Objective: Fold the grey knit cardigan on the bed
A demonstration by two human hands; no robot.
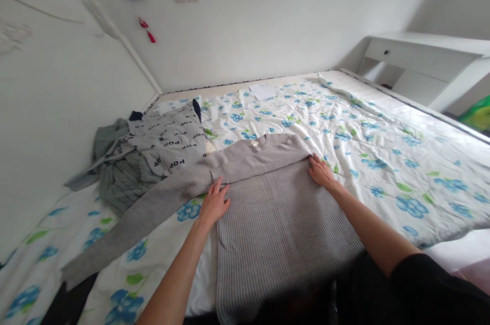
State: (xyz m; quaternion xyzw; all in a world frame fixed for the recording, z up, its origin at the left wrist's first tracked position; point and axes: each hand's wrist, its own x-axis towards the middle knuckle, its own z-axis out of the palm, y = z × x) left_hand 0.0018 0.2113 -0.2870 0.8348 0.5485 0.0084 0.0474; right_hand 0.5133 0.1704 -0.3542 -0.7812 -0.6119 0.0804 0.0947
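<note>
Sweater (275,213): light grey, fine ribbed stripes. Quilt (363,126): white, blue flowers, green leaves. Top (172,144) on the pile: grey, black "POP" lettering. Knit (122,182) beneath: grey-green. Wall ornament (147,30): red. Desk (424,67): white.

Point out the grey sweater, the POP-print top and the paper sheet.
grey sweater (275,213), head view, ribbed body panel.
POP-print top (172,141), head view, middle of the printed fabric.
paper sheet (262,91), head view, centre of the sheet.
</note>
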